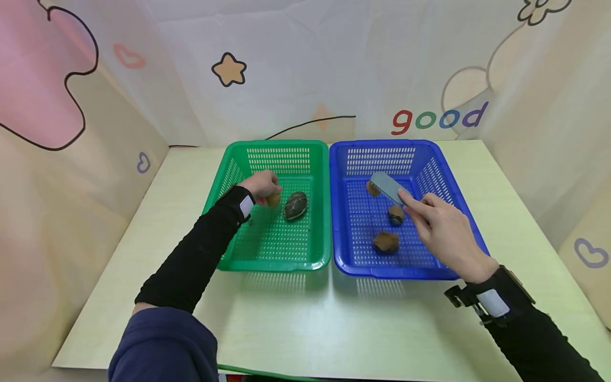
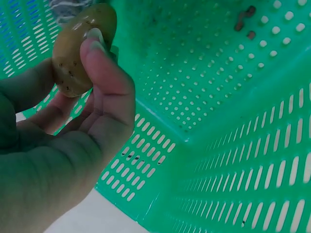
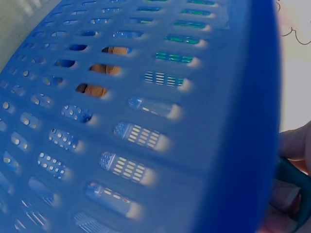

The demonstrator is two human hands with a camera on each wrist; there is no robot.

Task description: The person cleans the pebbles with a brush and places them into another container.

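My left hand (image 1: 261, 185) is inside the green basket and pinches a smooth yellowish-brown stone (image 2: 82, 51) between thumb and fingers. Right of it, a dark stone with pale streaks (image 1: 295, 206) lies on the basket floor. Over the blue basket, my right hand (image 1: 441, 228) grips a grey-blue brush (image 1: 387, 187), its index finger laid along the back. The brush's far end partly covers a brown stone (image 1: 372, 189); whether they touch I cannot tell. Nearer to me lie a dark-and-brown stone (image 1: 395, 215) and a brown angular stone (image 1: 385, 242).
The green basket (image 1: 274, 265) and the blue basket (image 1: 391, 273) stand side by side on a pale table (image 1: 296, 318). Small reddish-brown crumbs (image 2: 241, 22) lie on the green basket's floor. In the right wrist view, the blue basket's slotted wall blocks most of the scene.
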